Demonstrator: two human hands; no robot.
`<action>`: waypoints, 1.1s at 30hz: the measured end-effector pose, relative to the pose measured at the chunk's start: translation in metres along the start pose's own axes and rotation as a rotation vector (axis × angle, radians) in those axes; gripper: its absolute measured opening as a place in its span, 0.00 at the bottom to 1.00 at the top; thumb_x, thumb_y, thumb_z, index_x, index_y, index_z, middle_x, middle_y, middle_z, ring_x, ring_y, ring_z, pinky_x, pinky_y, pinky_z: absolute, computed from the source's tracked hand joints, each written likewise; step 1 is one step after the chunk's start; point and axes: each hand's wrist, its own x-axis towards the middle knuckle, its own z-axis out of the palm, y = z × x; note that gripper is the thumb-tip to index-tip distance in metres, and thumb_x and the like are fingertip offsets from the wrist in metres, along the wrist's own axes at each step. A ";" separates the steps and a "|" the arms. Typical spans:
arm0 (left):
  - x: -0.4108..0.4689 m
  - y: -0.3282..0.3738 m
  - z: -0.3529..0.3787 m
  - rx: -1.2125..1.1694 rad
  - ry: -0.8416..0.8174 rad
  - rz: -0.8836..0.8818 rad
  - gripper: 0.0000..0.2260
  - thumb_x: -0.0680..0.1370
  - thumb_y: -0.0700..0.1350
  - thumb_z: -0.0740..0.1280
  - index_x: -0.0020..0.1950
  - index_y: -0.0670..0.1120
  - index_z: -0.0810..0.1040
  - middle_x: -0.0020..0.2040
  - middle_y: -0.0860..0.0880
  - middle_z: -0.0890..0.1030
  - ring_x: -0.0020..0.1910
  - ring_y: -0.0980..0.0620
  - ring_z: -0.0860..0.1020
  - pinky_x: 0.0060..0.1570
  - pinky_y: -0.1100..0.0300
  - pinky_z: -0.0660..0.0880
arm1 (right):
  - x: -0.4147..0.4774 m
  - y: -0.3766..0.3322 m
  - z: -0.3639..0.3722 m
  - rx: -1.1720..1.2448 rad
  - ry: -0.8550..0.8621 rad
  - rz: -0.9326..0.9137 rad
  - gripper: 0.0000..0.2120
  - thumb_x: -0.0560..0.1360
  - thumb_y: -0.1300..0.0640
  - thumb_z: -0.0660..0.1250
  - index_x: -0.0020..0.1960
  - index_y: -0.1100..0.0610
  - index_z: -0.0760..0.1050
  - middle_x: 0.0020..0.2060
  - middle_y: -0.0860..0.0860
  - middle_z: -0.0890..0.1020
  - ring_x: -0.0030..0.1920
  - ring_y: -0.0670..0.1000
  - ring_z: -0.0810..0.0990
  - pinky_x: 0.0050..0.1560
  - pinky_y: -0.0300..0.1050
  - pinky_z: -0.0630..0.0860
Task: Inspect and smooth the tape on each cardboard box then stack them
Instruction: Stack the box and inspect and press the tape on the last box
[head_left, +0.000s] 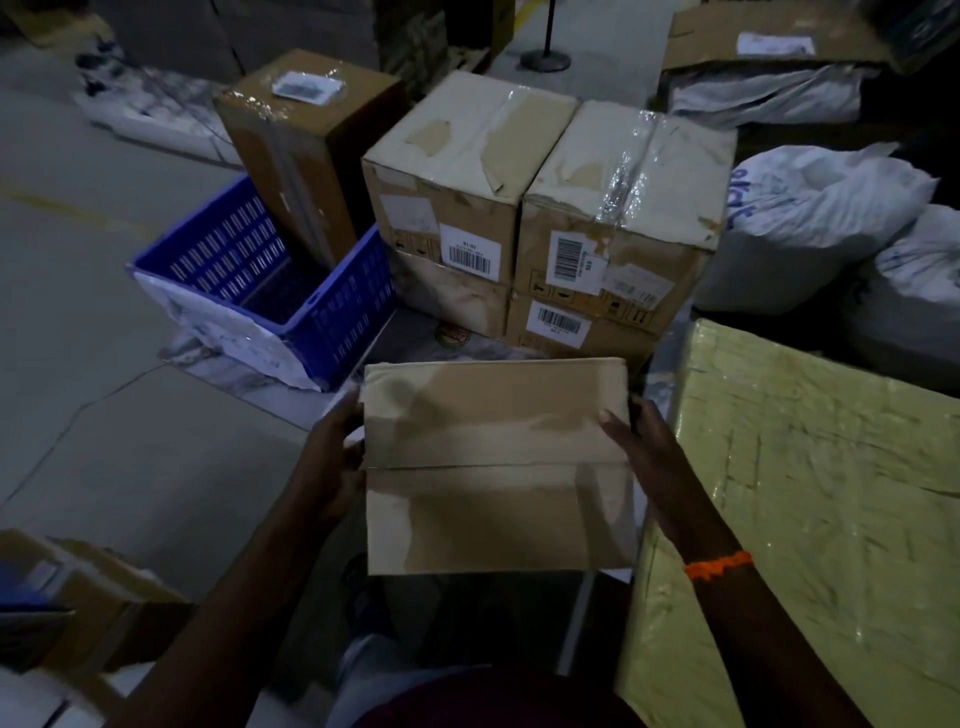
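- box: cardboard, held up off the floor in the near middle, between both hands, top face toward the camera. a seam runs left to right across the middle of that face.
- left hand: grips the left edge of the box, fingers curled round the side; the fingertips are hidden behind the cardboard.
- right hand: grips the right edge, thumb lying on the top face, the other fingers wrapped round the side. orange wristband on this wrist.
- light is dim; cannot tell where tape ends on the held box.
- stack: far of the held box, four cardboard boxes, two over two, touching side by side, barcode labels on the near faces. clear tape crinkled along the top of the upper right one; the upper left one has torn paper patches on top.
- tall box: upright, far left of the stack, label on top.
- crate: blue, slotted, tilted, just left of the stack and near of the tall box.
- yellow parcel: wrapped in film, just right of the held box.
- bags: white, piled far right.
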 end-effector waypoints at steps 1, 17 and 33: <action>-0.002 0.002 0.000 -0.016 -0.018 0.026 0.21 0.83 0.62 0.59 0.54 0.51 0.85 0.44 0.50 0.87 0.41 0.51 0.85 0.39 0.56 0.80 | -0.005 -0.003 -0.004 0.044 0.014 -0.015 0.22 0.78 0.47 0.70 0.68 0.53 0.74 0.59 0.49 0.85 0.57 0.48 0.85 0.54 0.47 0.82; -0.006 -0.034 0.018 0.134 -0.030 0.121 0.22 0.70 0.57 0.72 0.63 0.58 0.74 0.65 0.47 0.77 0.62 0.44 0.79 0.60 0.39 0.78 | -0.027 0.025 -0.026 -0.016 0.156 -0.153 0.20 0.77 0.58 0.74 0.65 0.43 0.74 0.62 0.47 0.82 0.62 0.46 0.81 0.63 0.52 0.80; 0.022 -0.025 0.069 1.452 -0.186 0.890 0.28 0.84 0.58 0.50 0.83 0.50 0.55 0.84 0.48 0.50 0.82 0.48 0.46 0.78 0.43 0.46 | 0.005 -0.019 0.030 -1.092 -0.047 -0.638 0.33 0.82 0.39 0.53 0.79 0.60 0.64 0.79 0.58 0.66 0.80 0.58 0.61 0.77 0.56 0.60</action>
